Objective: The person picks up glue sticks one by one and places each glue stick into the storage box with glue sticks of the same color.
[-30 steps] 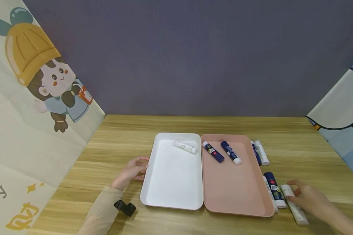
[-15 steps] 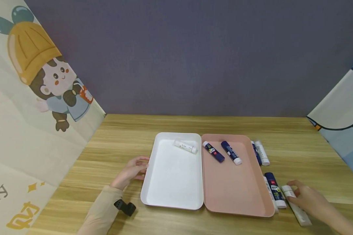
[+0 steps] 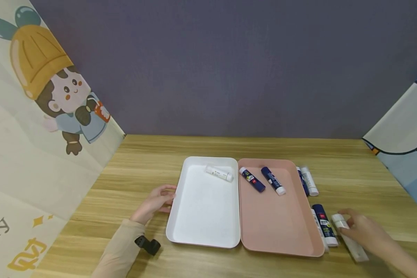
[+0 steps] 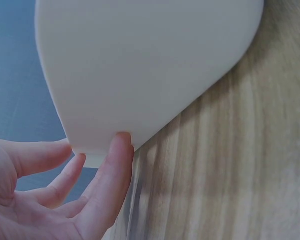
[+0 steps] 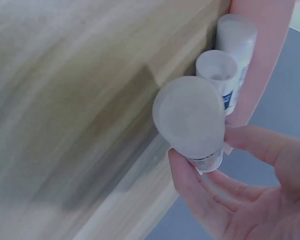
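My right hand (image 3: 366, 231) holds a white glue stick (image 3: 351, 245) between thumb and fingers, at the right of the table. In the right wrist view the end of this glue stick (image 5: 187, 115) faces the camera, and a shadow falls on the wood beside it. A navy glue stick (image 3: 324, 225) and a white one (image 3: 319, 227) lie just left of it, along the pink tray (image 3: 281, 235). My left hand (image 3: 156, 202) grips the left edge of the white tray (image 3: 203, 220); its fingertips meet the tray wall (image 4: 140, 75) in the left wrist view.
A whitish glue stick (image 3: 219, 173) lies in the white tray. Two navy glue sticks (image 3: 251, 179) are in the pink tray. Beyond its right rim lie another navy stick (image 3: 302, 181) and a white stick (image 3: 309, 180). A dark wall (image 3: 243, 69) stands behind the table.
My right hand and the white glue stick have shifted slightly away from me, and the stick appears a little higher. The left hand and both trays have stayed put.
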The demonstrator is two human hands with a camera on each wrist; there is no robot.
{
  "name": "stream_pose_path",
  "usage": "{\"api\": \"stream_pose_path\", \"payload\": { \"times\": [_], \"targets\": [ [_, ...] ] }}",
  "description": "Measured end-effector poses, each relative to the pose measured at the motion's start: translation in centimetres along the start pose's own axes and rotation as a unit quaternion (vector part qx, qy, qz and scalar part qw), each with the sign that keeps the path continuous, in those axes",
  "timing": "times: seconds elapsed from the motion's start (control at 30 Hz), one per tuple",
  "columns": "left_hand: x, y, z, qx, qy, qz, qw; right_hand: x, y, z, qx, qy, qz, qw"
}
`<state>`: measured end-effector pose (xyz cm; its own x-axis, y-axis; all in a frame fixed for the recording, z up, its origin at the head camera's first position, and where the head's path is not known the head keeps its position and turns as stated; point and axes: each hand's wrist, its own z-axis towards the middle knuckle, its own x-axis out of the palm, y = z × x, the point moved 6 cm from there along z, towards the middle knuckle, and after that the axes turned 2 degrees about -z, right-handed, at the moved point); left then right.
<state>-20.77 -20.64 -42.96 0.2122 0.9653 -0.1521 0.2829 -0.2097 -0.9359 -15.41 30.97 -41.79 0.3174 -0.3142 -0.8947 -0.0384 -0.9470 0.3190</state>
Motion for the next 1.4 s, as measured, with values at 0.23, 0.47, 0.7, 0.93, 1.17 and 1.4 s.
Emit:
{"api": "stream_pose_path", "payload": {
  "times": [0.23, 0.47, 0.7, 0.93, 1.17, 1.4],
  "targets": [
    [0.0, 0.0, 0.0, -0.001, -0.002, 0.000, 1.0000, -0.9, 0.7, 0.0, -0.029, -0.024, 0.003, 0.9993],
    [0.1, 0.0, 0.1, -0.002, -0.007, -0.004, 1.0000, -1.5, 1.3, 0.4, -0.025, -0.024, -0.002, 0.9994],
    [0.1, -0.2, -0.1, 0.001, -0.001, -0.001, 1.0000, -2.8, 2.7, 0.7, -0.060, -0.048, -0.004, 0.9970],
    [0.1, -0.2, -0.1, 0.001, -0.002, 0.004, 1.0000, -3.9, 4.0, 1.2, -0.075, -0.059, -0.004, 0.9954],
    [0.1, -0.1, 0.0, -0.004, -0.015, 0.002, 0.9999, -5.2, 6.0, 1.3, -0.094, -0.076, -0.007, 0.9926],
    [0.1, 0.0, 0.0, -0.003, -0.015, -0.003, 0.9999, -5.9, 8.2, 1.8, -0.106, -0.065, -0.014, 0.9921]
  ]
}}
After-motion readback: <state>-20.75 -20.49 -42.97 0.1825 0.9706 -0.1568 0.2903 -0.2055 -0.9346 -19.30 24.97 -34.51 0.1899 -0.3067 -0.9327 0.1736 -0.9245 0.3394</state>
